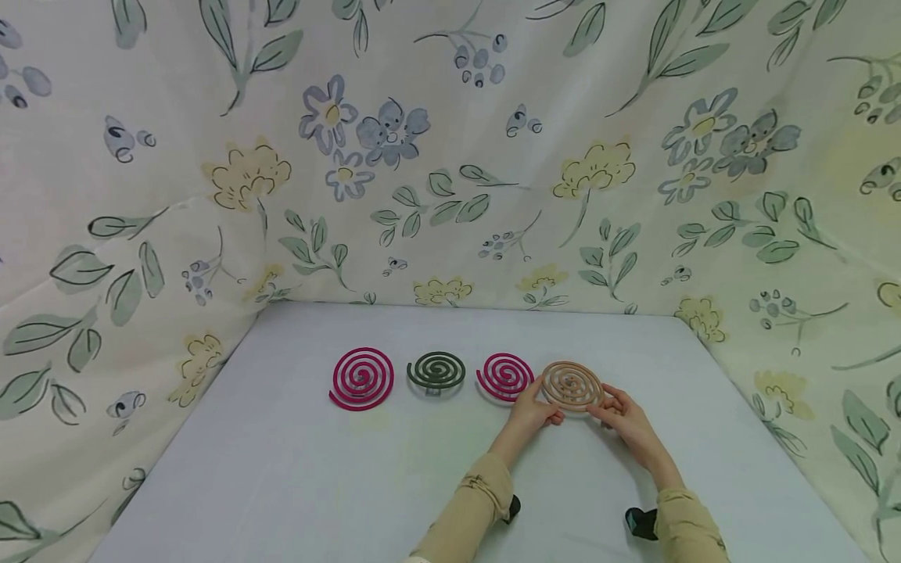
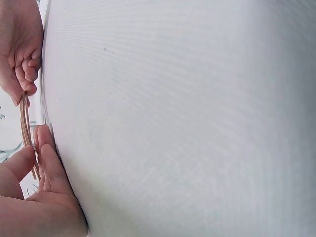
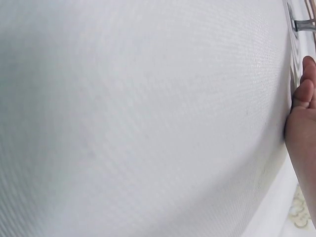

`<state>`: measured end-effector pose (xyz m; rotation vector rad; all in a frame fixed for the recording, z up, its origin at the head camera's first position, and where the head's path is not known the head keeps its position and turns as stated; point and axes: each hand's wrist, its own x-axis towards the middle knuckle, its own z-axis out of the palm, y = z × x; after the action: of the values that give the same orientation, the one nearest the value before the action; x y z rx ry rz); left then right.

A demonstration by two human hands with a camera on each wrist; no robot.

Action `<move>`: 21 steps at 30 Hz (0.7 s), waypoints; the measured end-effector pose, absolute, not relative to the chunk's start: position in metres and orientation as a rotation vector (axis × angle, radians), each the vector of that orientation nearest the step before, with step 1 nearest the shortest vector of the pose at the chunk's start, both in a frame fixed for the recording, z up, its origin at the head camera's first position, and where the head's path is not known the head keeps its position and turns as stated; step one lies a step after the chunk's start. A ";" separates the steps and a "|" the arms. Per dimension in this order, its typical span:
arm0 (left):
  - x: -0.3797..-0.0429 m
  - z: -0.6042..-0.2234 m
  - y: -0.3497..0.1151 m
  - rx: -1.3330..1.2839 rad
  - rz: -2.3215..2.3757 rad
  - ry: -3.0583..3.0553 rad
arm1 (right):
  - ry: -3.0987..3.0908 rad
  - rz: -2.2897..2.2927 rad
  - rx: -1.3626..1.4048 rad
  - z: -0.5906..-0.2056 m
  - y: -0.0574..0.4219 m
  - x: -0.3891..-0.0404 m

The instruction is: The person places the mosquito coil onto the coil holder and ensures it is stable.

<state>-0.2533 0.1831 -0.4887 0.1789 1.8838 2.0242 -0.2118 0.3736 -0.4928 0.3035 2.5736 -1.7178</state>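
Observation:
Both hands pinch a tan mosquito coil point(image 1: 571, 382) by its opposite edges, at the right end of a row of coils. The left hand point(image 1: 529, 412) has its left edge between thumb and fingers, close beside a red mosquito coil point(image 1: 505, 375). At the other edge is the right hand point(image 1: 626, 422). The left wrist view shows the tan coil edge-on point(image 2: 24, 121), with the left hand point(image 2: 52, 197) below and the right hand point(image 2: 22, 47) above. A small metal stand point(image 3: 303, 24) shows by the coil in the right wrist view, where the right hand point(image 3: 303, 118) is partly cut off.
A green mosquito coil point(image 1: 436, 370) sits on a small metal stand left of the red one. Farther left is a larger red mosquito coil point(image 1: 361, 378). All are on a white table point(image 1: 296, 469), enclosed by floral cloth point(image 1: 436, 242) at the back and sides.

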 end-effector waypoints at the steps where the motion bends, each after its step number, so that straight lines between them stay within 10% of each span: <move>1: -0.253 -0.488 0.183 0.180 2.019 1.892 | 2.572 -1.720 0.301 -0.492 0.373 -0.212; 11: -0.276 -0.527 0.197 0.267 2.080 1.838 | 2.566 -1.730 0.310 -0.493 0.374 -0.212; 18: -0.249 -0.482 0.181 0.189 1.976 1.951 | 2.572 -1.717 0.310 -0.494 0.375 -0.212; 21: -0.275 -0.526 0.198 0.221 2.002 1.922 | 2.570 -1.732 0.296 -0.493 0.374 -0.212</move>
<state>-0.2751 0.1980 -0.5264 0.2205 1.9219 2.0019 -0.2116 0.3742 -0.4934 0.2963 2.5699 -1.7322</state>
